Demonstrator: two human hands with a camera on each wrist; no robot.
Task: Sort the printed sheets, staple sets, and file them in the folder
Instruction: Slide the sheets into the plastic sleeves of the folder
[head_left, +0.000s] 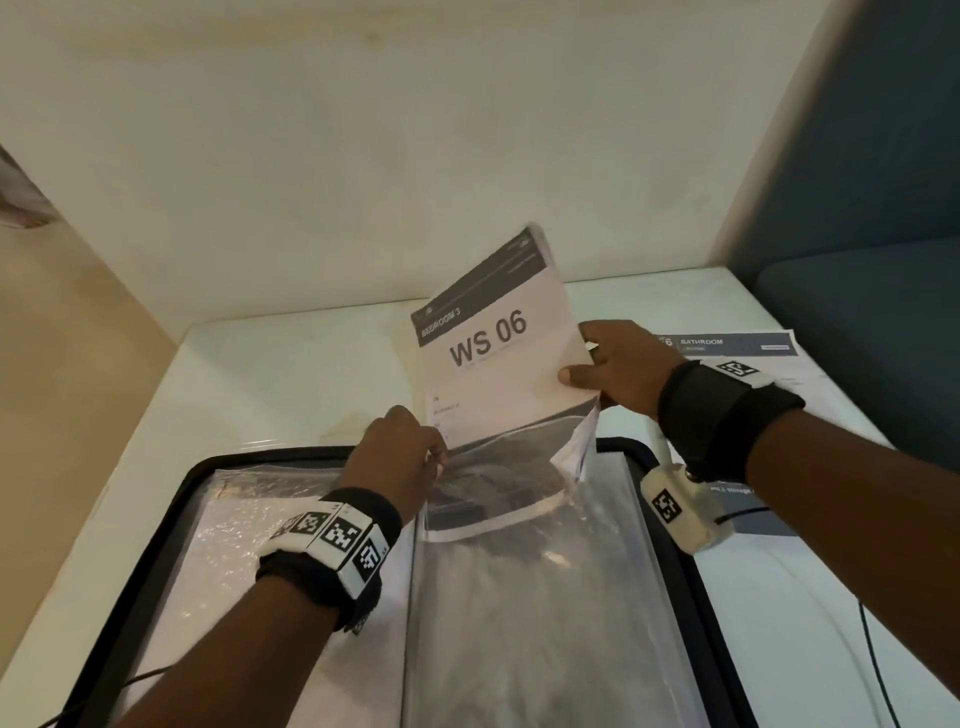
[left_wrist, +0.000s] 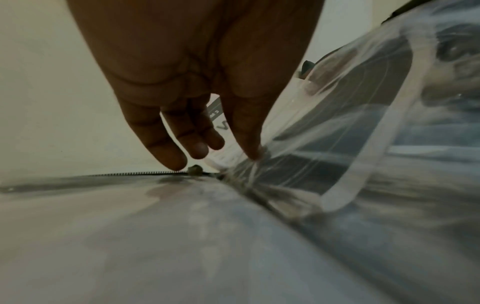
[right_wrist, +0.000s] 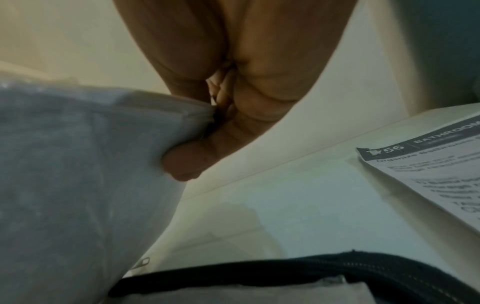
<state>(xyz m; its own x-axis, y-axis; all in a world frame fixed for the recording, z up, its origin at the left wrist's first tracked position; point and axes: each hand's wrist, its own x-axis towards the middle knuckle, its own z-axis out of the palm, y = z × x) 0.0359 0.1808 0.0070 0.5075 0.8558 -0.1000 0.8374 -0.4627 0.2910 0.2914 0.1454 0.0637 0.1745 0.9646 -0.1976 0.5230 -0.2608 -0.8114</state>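
Observation:
A black zip folder (head_left: 156, 499) lies open on the white table, with clear plastic sleeves (head_left: 545, 597) inside. A printed set headed "WS 06" (head_left: 493, 358) stands half inside the top of one sleeve. My right hand (head_left: 618, 369) pinches the set's right edge, thumb on the front; in the right wrist view the fingers (right_wrist: 192, 164) curl against the paper (right_wrist: 78, 164). My left hand (head_left: 405, 457) pinches the sleeve's top edge at the left; in the left wrist view the thumb (left_wrist: 249, 142) presses the plastic sleeve (left_wrist: 350, 133) near the zip (left_wrist: 194, 169).
More printed sheets headed "BATHROOM" (head_left: 727, 345) lie on the table to the right, also seen as sheets (right_wrist: 428, 174) in the right wrist view. A blue sofa (head_left: 857, 291) stands at the right. A cream wall runs behind the table (head_left: 285, 374). A thin cable (head_left: 872, 660) trails at lower right.

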